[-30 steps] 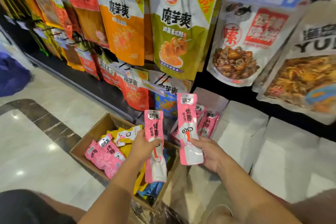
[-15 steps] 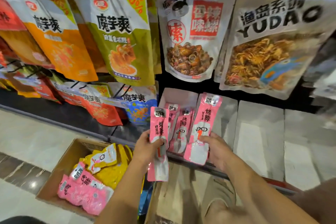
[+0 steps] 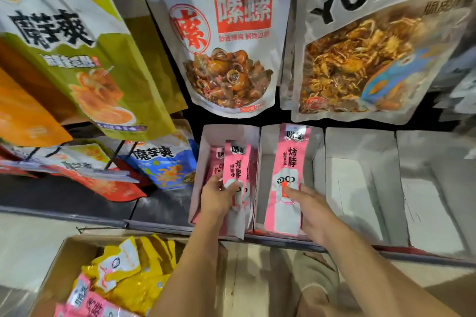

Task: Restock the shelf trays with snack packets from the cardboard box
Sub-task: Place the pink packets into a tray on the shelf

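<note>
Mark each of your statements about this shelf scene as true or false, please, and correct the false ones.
1. The left hand grips a pink packet over the leftmost tray. True.
2. The right hand holds a yellow packet. False: the second packet is also pink.
3. The cardboard box contains yellow packets and some pink ones. True.
4. Both hands are at the same tray. False: the right hand is at the next tray, directly to the right of the leftmost tray.
</note>
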The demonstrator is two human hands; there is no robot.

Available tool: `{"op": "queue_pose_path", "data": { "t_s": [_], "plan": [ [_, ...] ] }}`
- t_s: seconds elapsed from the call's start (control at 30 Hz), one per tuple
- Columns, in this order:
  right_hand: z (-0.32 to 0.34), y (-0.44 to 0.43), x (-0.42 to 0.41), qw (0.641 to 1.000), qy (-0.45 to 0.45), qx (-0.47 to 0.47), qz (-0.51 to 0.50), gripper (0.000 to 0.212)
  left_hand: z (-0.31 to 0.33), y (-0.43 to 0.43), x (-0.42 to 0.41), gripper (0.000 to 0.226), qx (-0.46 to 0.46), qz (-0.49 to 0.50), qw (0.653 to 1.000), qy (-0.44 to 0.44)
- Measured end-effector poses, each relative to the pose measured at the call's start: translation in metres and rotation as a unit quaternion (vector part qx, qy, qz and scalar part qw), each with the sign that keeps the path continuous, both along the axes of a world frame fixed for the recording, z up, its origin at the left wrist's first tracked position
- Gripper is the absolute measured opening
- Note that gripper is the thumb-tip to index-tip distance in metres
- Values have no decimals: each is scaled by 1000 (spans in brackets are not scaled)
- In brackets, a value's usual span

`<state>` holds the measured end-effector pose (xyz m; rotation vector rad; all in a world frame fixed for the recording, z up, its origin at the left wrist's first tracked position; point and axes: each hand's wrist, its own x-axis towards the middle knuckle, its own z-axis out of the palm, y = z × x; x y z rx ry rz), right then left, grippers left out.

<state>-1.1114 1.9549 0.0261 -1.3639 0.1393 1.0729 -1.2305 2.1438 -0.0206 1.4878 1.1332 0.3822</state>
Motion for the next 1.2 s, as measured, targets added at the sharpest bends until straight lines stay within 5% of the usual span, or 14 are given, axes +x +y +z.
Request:
{"op": "queue_pose_path", "data": {
  "t_s": [0.2,0.27,0.37,0.47,0.7,0.97,1.2],
  "plan": [
    [-7,10,5,999,17,17,-24,27,-33,6,22,61,4,-7,999,41],
    [-7,11,4,999,20,21,-26,24,-35,4,27,55,9,-12,999,46],
    [-9,12,4,999,23,25,-27,23,-39,-3,31,17,37,-22,995,89],
    [-10,11,3,999,24,23,-19,22,-48,-1,35,36,99,-36,986,127],
    [-7,17,-7,1000,7,24,-9,20,-29,2,21,17,144,-61,976,150],
    [-12,54,-31,998,-40,23,39,20,1,20,-38,40,252,74,947,188],
    [-23,89,-52,993,-91,6,73,18,-12,40,-73,30,134,65,976,160]
  ]
}}
